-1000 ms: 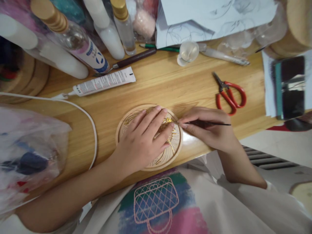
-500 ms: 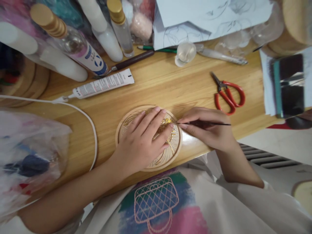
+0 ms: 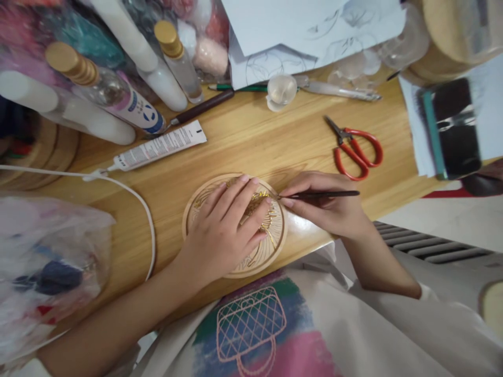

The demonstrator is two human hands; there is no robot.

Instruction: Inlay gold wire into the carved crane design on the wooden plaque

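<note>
A round wooden plaque with carved lines and gold-coloured relief lies flat near the table's front edge. My left hand rests over its left and middle part with fingers apart, covering much of the pattern. My right hand is at the plaque's right rim, its thumb and fingers pinched round a thin dark stick-like tool. The tool's tip points left to the plaque's edge; whether it touches is too small to tell.
Red-handled scissors lie behind my right hand. Farther back are a white tube, bottles, a small clear cup and papers. A white cable curves at left beside a plastic bag.
The view has shifted, so the table items appear farther left. My left hand stays on the plaque, and my right hand keeps its pinch on the tool at the right rim.
</note>
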